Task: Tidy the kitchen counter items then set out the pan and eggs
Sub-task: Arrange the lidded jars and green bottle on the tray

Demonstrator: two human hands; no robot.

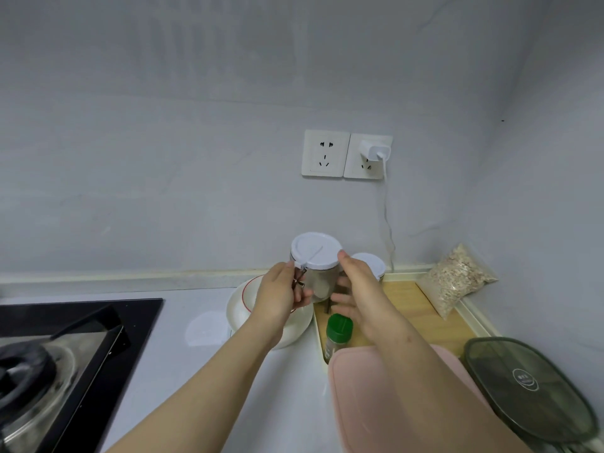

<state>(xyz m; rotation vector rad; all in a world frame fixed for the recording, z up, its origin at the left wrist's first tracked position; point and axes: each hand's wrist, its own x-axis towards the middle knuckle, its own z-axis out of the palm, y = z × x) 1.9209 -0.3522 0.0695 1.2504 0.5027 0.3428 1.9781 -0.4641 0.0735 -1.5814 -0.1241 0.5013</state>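
The metal jar [319, 284] is upright in our grip: our left hand [277, 297] pinches its left-side fitting, and our right hand [358, 289] curls round its right wall. It hangs at the far-left corner of the wooden tray [407, 300], right of the bowl [240, 310], with our right hand nearer the tray.

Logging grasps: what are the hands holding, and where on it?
Both hold the white-lidded steel jar: left hand at its side handle, right hand on its right side.
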